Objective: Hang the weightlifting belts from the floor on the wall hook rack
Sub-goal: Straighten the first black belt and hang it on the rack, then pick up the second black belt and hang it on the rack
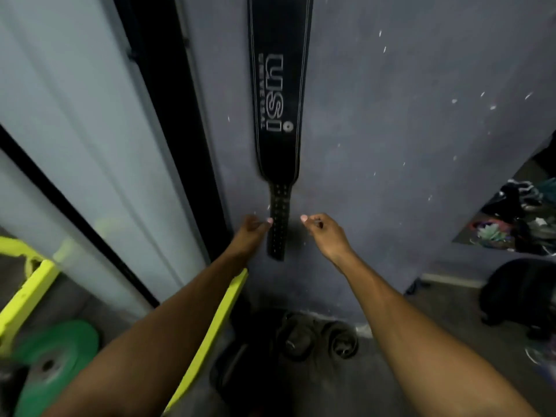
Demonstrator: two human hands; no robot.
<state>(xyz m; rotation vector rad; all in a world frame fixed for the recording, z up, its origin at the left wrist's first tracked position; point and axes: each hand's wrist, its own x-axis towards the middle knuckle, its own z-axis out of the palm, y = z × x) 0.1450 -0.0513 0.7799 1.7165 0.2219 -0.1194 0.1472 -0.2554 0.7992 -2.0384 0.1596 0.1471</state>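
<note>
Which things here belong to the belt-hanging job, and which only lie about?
For the job:
- black belt hanging on the wall
- coiled belts on the floor
- left hand, touching the hanging belt's strap
- right hand, beside it

Lying about:
- green weight plate
- yellow frame
- pile of shoes

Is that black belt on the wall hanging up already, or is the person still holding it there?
Apparently hanging. The black belt lies flat down the wall, its punched strap end lowest. The left hand only touches the strap's edge; the right hand is clear. The hook is out of view.

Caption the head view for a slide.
Black belt hangs on grey wall; left hand touches its strap, right hand beside.
</note>
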